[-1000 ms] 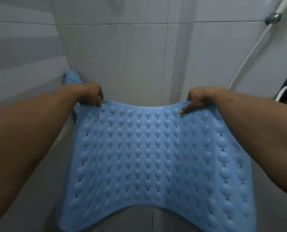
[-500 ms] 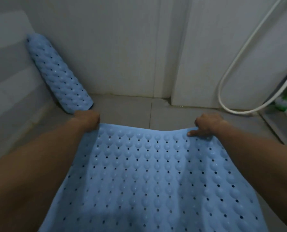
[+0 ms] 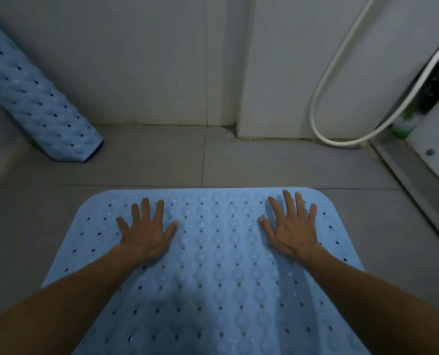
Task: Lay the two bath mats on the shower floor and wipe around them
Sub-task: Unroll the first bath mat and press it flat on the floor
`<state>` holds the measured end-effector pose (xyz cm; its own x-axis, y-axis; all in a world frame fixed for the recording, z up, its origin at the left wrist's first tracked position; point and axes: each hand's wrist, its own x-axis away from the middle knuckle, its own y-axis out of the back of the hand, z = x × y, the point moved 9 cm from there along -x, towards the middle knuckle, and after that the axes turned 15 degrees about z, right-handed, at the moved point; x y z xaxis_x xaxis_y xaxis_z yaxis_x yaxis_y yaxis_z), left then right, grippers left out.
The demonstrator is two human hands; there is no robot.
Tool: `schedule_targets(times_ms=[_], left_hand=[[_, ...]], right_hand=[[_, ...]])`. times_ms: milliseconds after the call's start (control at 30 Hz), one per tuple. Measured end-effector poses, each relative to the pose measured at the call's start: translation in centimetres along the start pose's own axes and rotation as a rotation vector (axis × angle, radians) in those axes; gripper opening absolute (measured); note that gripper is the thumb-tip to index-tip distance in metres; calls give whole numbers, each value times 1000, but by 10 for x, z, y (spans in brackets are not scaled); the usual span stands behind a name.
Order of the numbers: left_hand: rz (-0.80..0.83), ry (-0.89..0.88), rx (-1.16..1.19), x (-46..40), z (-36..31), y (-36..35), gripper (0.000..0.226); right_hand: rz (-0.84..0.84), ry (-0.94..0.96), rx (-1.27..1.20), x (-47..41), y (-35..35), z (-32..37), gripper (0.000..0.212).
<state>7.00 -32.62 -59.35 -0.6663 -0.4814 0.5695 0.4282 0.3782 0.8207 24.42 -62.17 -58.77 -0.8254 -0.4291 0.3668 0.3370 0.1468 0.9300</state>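
Left hand (image 3: 146, 233): palm down, fingers straight and fanned, pressed flat on the blue bath mat (image 3: 218, 272) near its far left corner; it grasps nothing. Right hand (image 3: 291, 226): the same pose, fingers spread wide, flat on the mat near its far right corner, likewise grasping nothing. The mat, studded with bumps and small holes, lies unrolled on the grey tiled shower floor (image 3: 264, 162), its rounded far edge facing the wall. Second mat (image 3: 34, 101): rolled up, leaning in the left corner, well apart from the flat one. White shower hose (image 3: 318, 98): loops down the right wall to the floor.
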Motion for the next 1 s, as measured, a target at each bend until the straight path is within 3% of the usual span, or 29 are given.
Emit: schedule_targets(times_ms=[200, 433, 1000], left_hand=[[-22, -39, 82, 3, -10, -41, 73], [-155, -117, 71, -16, -9, -32, 81], [-186, -111, 21, -80, -37, 11, 76]], right_hand=[[137, -119, -136, 22, -50, -7, 71], [52, -161, -123, 16, -46, -8, 70], [20, -179, -162, -44, -20, -20, 73]])
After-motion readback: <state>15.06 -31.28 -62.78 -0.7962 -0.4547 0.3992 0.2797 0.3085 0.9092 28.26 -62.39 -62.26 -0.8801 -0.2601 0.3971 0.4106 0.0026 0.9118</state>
